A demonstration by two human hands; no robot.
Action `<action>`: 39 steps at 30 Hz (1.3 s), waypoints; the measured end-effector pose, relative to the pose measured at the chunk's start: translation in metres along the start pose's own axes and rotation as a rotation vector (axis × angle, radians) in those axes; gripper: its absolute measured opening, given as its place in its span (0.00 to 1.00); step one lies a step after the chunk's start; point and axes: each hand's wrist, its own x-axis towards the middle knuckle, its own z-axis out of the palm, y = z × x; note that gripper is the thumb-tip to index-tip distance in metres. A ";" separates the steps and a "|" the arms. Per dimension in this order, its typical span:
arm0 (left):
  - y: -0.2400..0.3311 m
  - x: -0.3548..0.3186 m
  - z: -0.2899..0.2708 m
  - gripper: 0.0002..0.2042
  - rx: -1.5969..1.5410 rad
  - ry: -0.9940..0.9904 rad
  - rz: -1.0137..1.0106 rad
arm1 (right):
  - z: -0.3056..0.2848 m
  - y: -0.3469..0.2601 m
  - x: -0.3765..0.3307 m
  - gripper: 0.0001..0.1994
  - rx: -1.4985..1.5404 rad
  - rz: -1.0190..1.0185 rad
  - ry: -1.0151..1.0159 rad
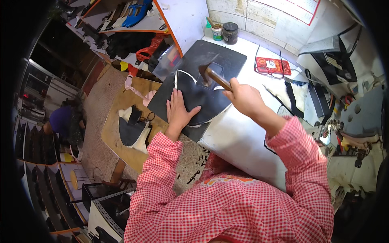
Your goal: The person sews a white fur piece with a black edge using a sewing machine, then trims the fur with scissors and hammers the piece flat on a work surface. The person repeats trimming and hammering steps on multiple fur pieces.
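A black leather shoe-upper piece (208, 106) with white edging lies on a dark cutting mat (196, 54) on the white table. My left hand (179, 110) rests flat on the leather's left part, fingers stretched and thumb out to the side. In my right hand (246, 99) is a hammer (219, 78), gripped by its wooden handle. Its head, blurred by motion, is over the upper part of the leather beside a dark block-like patch. Whether the head touches the leather I cannot tell.
Glasses (269, 73) lie over a red packet, right of the mat. A dark jar (230, 33) and a small tub (217, 31) stand behind it. Fleece-lined pieces (298, 97) lie at right, another (133, 128) on the lower brown board (111, 135). A sewing machine (360, 117) stands far right.
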 end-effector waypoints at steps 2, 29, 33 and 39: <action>0.000 -0.002 -0.001 0.52 -0.016 -0.012 0.004 | 0.005 0.003 -0.003 0.15 0.023 0.015 0.014; 0.054 0.105 -0.014 0.38 -0.021 -0.250 0.019 | 0.029 0.063 -0.221 0.15 0.352 0.305 0.109; 0.066 0.109 -0.066 0.17 -0.263 -0.154 0.208 | 0.028 0.064 -0.228 0.14 0.364 0.359 0.076; 0.073 0.053 -0.124 0.14 0.071 0.572 0.763 | 0.025 0.066 -0.226 0.12 0.424 0.377 0.059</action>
